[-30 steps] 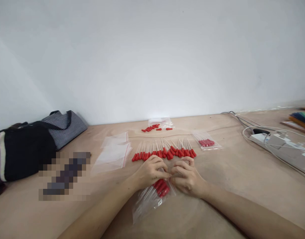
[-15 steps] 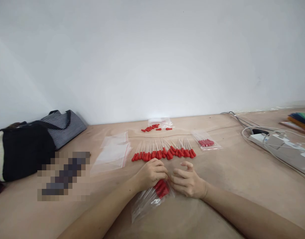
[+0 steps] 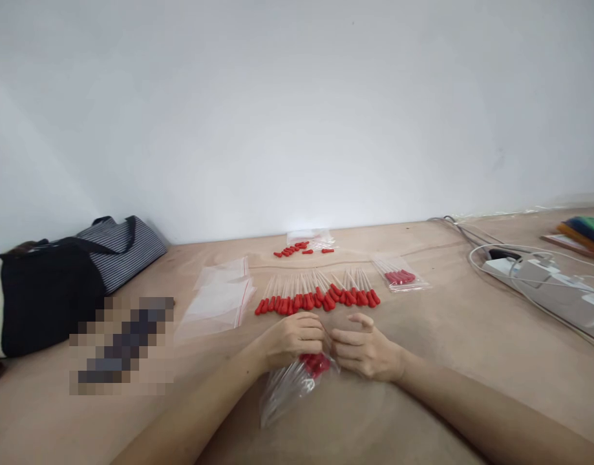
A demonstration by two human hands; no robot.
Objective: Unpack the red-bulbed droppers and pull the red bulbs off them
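Observation:
My left hand [image 3: 297, 339] and my right hand [image 3: 364, 349] come together at the top edge of a clear zip bag [image 3: 282, 397], both with fingers closed on it. Inside the bag are several glass droppers with red rubber bulbs [image 3: 316, 365], bulbs toward my hands and tubes toward me. My right index finger is bent upward, away from the bag. Just beyond my hands lies a row of droppers [image 3: 309, 300], bulbs facing me. A filled bag of droppers [image 3: 399, 274] rests to the right of the row.
Flat zip bags [image 3: 219, 294] with red seal lines lie left of the row. Loose red bulbs [image 3: 294, 248] lie near the wall beside another bag [image 3: 309, 237]. A striped-and-black bag [image 3: 117, 252] stands far left; a power strip [image 3: 543, 278] with cables is at right.
Both hands stay at the bag's top edge with their fingers shifting slightly. The bag's lower end and the red bulbs in it have shifted a little upward.

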